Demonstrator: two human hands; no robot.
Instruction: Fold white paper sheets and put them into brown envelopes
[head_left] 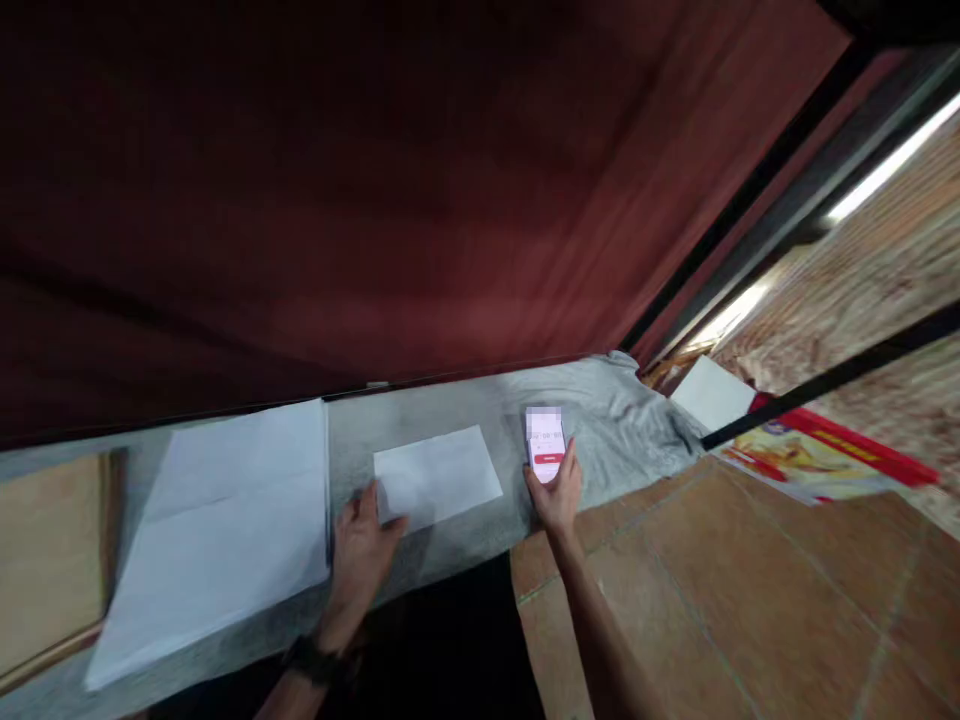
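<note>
My right hand [556, 493] grips a phone [546, 445] with a lit white screen and a red button, held just over the grey cloth [630, 420]. My left hand [361, 545] lies on the cloth with fingers spread, its fingertips touching the near left corner of a small white sheet of paper [439, 477]. A dark band sits on my left wrist. A larger white sheet [225, 520] lies to the left of that hand.
A dark red curtain [375, 200] hangs right behind the cloth-covered surface. A brown board [45, 550] lies at the far left. On the right are a terracotta tile floor [750, 580], another white sheet [712, 392] and a red and yellow printed poster [810, 455].
</note>
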